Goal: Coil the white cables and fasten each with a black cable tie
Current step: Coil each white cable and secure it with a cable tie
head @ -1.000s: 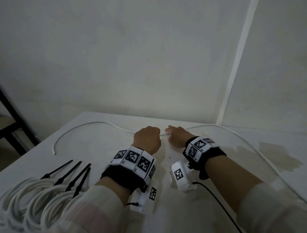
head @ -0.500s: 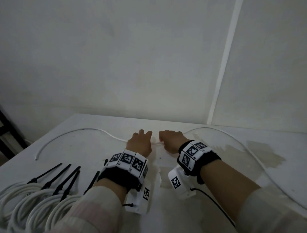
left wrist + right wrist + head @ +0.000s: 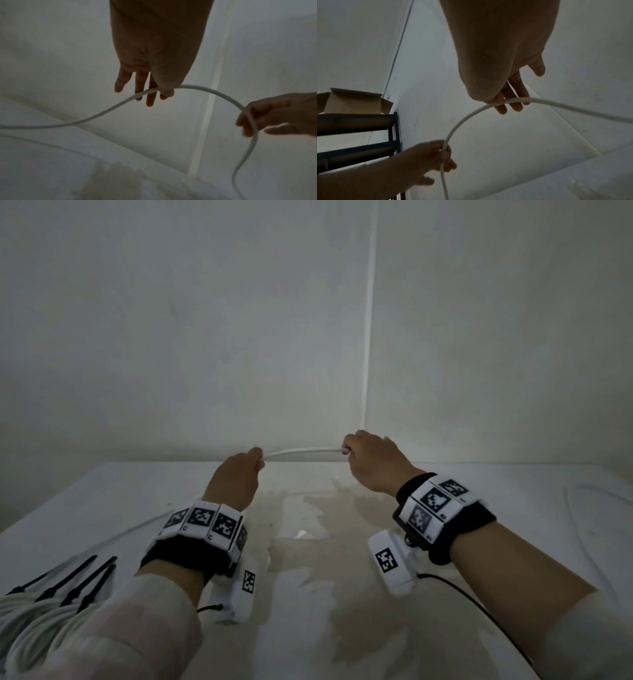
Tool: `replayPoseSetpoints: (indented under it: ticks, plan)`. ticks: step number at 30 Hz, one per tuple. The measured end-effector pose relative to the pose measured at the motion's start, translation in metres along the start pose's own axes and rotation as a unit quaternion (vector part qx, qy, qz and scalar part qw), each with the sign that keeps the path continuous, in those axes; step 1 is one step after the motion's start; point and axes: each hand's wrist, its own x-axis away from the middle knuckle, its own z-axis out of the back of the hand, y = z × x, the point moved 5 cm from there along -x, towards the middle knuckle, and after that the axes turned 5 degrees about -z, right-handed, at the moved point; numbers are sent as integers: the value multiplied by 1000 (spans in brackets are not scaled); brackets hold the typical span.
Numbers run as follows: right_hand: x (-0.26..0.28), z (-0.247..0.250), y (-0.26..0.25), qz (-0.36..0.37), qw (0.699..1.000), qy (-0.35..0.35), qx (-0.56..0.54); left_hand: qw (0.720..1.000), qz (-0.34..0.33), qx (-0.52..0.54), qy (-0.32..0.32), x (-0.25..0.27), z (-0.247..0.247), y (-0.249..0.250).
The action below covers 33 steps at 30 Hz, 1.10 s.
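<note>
Coiled white cables [image 3: 30, 614] with black cable ties [image 3: 73, 578] parked far left, finished pile. Left hand [image 3: 236, 479] pinches loose white cable [image 3: 303, 453] above table [image 3: 308, 594]; right hand [image 3: 371, 463] grips it alongside, span raised, likely to start first loop.

The white cable [image 3: 303, 453] was seen only as a short span between the left hand [image 3: 236, 477] and the right hand [image 3: 373, 462] in the head view; its ends were hidden behind the hands and cut off by the edges of both wrist pictures. The coiled cables [image 3: 30, 621] were cropped by the lower left corner and partly covered by the left sleeve [image 3: 113, 635]. The heads of the black cable ties [image 3: 73, 582] were too dark to be made out. The right hand [image 3: 274, 116] was blurred in the left wrist view.
</note>
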Motion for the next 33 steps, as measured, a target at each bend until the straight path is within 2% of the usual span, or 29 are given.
replayPoseSetpoints:
  ticks: [3,9,17,20,23,25,28,31,33]
  plan:
    - [19,5,-4,6,999,-27,42,999,-25,18,41,-3,9,31]
    - [41,18,-24,79,991,54,94,996,-65,-15,56,2,18,76]
    - [65,40,-6,98,987,125,6,994,-105,9,39,24,17,77]
    - [70,50,13,71,985,155,-19,997,-82,3,-13,30,8,61]
    - [75,66,40,22,972,211,-99,993,-12,-51,-108,39,-3,37]
    - [78,69,52,-2,976,195,-99,995,11,-38,-91,43,0,28]
    - [84,60,48,-21,994,97,-50,1000,2,-16,-10,42,10,32]
    - [90,52,26,12,999,46,-18,999,-9,-11,43,40,20,42]
    - [91,45,9,43,997,10,-60,997,-23,-13,68,39,27,51]
